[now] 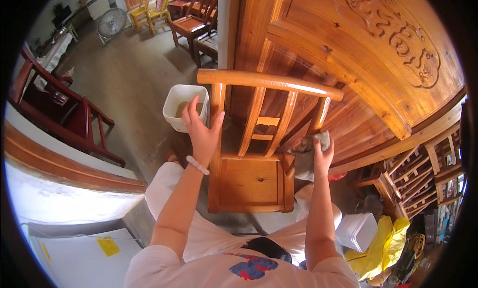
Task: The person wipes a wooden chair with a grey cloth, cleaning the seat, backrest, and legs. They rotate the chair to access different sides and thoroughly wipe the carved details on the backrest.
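Note:
A varnished wooden chair stands upright between my knees, its slatted backrest farthest from me. In my right hand is a greyish cloth, pressed around the right post of the backrest and hanging down beside the seat. My left hand is raised by the left post, fingers apart and holding nothing; whether the thumb touches the post I cannot tell. Behind that hand, on the floor, sits a white plastic bucket with murky brownish water in it.
A carved wooden door rises just behind the chair. On the right are a white plastic container, a yellow plastic bag and more wooden chairs. A dark red chair stands left; a floor fan is farther off.

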Tool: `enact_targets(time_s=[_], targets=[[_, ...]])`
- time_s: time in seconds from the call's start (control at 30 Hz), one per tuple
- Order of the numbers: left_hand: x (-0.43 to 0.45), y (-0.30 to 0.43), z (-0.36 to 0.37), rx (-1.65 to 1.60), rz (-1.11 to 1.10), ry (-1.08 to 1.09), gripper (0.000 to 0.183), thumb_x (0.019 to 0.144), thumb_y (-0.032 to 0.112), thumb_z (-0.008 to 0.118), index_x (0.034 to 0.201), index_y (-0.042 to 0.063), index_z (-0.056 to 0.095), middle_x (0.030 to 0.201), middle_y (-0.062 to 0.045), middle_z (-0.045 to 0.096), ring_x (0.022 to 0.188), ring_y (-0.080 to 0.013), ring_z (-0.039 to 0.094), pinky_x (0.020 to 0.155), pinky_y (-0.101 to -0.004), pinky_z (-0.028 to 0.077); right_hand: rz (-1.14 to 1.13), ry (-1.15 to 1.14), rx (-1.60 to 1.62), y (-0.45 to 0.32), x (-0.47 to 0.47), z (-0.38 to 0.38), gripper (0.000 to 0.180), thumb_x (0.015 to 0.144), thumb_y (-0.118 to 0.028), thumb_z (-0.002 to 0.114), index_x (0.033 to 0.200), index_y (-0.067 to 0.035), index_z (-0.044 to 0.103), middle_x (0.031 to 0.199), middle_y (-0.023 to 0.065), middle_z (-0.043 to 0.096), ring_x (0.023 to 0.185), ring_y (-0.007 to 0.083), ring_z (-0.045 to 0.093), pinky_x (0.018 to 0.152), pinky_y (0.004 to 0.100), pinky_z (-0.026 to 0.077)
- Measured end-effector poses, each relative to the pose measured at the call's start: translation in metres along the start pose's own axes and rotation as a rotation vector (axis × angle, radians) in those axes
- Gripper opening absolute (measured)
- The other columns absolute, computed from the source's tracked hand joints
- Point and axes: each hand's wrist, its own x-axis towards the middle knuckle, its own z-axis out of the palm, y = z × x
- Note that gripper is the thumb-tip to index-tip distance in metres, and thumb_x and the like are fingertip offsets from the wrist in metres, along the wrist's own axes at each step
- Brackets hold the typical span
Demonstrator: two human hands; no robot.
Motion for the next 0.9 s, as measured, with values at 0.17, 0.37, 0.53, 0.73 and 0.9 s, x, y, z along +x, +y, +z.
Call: enact_targets(time_s=[0.17, 0.37, 0.53, 0.73, 0.9], targets=[[-0.015, -0.046, 0.025, -0.235, -0.279, -0.401, 0.039, 0.078, 0.022, 0.076, 0.101, -0.002, 0.056, 0.087, -0.008, 0.062, 0.076, -0.0155, 0.060, 0.068, -0.0304, 0.048, 0.256, -0.554, -0.073, -0.011, 0.062, -0.017, 0.051, 0.073, -0.019, 0.080, 0.114, 0.005, 0.060, 0.099, 0.0116, 0.068, 0.089, 0.0178, 0.063, 0.080, 0.0321, 0.050], [-0.039, -0.039, 0.017, -0.286, -0.442, -0.183, 0.015, 0.079, 0.007, 0.068, 0.084, 0.001, 0.055, 0.072, -0.003, 0.059, 0.057, -0.0102, 0.054, 0.051, -0.0256, 0.043, -0.024, -0.356, 0.117, -0.016, 0.010, -0.015, 0.036, 0.074, -0.009, 0.077, 0.105, 0.005, 0.063, 0.093, 0.0070, 0.069, 0.082, 0.0137, 0.062, 0.076, 0.0307, 0.051], [-0.061, -0.009, -0.014, -0.284, -0.409, -0.152, 0.014, 0.077, 0.005, 0.067, 0.083, 0.000, 0.055, 0.067, -0.003, 0.058, 0.055, -0.0107, 0.055, 0.052, -0.0264, 0.045, 0.003, -0.097, 0.070, -0.039, -0.031, -0.030, 0.032, 0.073, -0.015, 0.081, 0.092, 0.006, 0.065, 0.078, 0.0058, 0.068, 0.072, 0.0089, 0.059, 0.068, 0.0272, 0.050], [-0.046, 0.004, -0.039, -0.439, -0.357, -0.094, 0.015, 0.076, 0.005, 0.069, 0.082, 0.002, 0.056, 0.069, -0.002, 0.060, 0.058, -0.0089, 0.054, 0.054, -0.0237, 0.044, -0.019, -0.080, 0.144, -0.065, -0.044, -0.021, 0.030, 0.075, -0.011, 0.078, 0.096, 0.005, 0.065, 0.085, 0.0052, 0.069, 0.079, 0.0097, 0.060, 0.075, 0.0263, 0.049], [-0.040, -0.015, -0.056, -0.324, -0.245, -0.112, 0.016, 0.078, -0.004, 0.062, 0.089, 0.003, 0.053, 0.077, -0.005, 0.059, 0.067, -0.0126, 0.057, 0.061, -0.0254, 0.046, -0.065, -0.049, 0.177, -0.070, -0.064, -0.008, 0.029, 0.076, -0.010, 0.078, 0.097, 0.005, 0.064, 0.086, 0.0061, 0.069, 0.079, 0.0100, 0.060, 0.076, 0.0268, 0.049]])
